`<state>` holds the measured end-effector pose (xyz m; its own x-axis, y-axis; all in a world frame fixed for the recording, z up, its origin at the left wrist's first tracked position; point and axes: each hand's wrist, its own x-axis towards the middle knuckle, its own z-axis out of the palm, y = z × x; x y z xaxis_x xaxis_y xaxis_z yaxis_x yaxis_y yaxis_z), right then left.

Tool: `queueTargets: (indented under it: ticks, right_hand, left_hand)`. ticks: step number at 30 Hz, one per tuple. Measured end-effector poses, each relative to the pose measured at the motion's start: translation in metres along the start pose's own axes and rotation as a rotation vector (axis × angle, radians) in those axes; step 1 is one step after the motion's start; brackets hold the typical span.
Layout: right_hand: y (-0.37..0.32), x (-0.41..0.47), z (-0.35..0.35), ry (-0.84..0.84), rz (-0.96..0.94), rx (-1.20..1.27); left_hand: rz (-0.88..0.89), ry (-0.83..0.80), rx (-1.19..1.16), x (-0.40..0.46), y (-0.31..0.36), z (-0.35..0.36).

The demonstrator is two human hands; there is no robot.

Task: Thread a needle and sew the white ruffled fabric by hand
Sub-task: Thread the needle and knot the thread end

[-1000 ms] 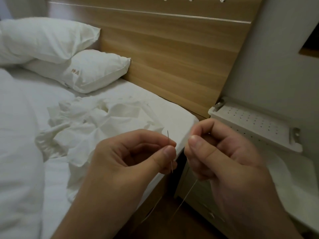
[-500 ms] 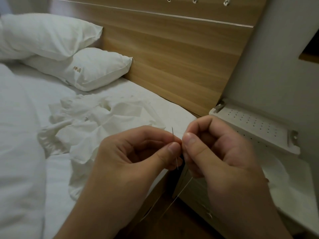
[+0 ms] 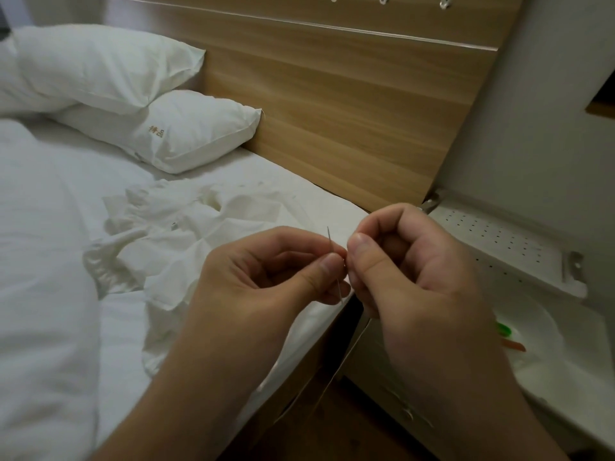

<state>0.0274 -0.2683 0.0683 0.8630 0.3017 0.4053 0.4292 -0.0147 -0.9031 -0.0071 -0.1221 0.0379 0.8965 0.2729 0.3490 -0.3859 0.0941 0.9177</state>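
Left hand [image 3: 266, 281] pinches needle [image 3: 329, 241] between thumb and forefinger, needle roughly upright, top end poking above the fingers, lower end showing below thumb. Right hand [image 3: 409, 271] right beside it, thumbs almost touching, fingers curled, thumb and forefinger pressed together on thread [image 3: 346, 357]; thread hangs down below the hands toward floor. Thread tip at needle too small to tell. White ruffled fabric [image 3: 173, 241] lies crumpled on bed [image 3: 109, 321], just behind left hand, untouched. Two pillows [image 3: 179, 131] against wooden headboard [image 3: 349, 104]. White perforated tray [image 3: 492, 237] at right.
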Motion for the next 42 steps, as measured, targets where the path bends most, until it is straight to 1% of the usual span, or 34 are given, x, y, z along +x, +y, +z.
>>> queueTargets:
  ticks: [14, 29, 42]
  right_hand:
    - [0.0034, -0.0021, 0.0031, 0.021, -0.097, -0.148]
    - [0.0035, -0.0028, 0.0041, 0.016, -0.122, -0.202]
    - [0.0036, -0.0025, 0.003, 0.012, -0.12, -0.194]
  left_hand:
    - [-0.007, -0.014, -0.028, 0.0027, -0.0046, 0.0002]
    - [0.013, 0.0, -0.017, 0.0024, -0.0053, 0.0002]
    - [0.039, -0.018, 0.014, 0.0011, -0.0031, 0.0002]
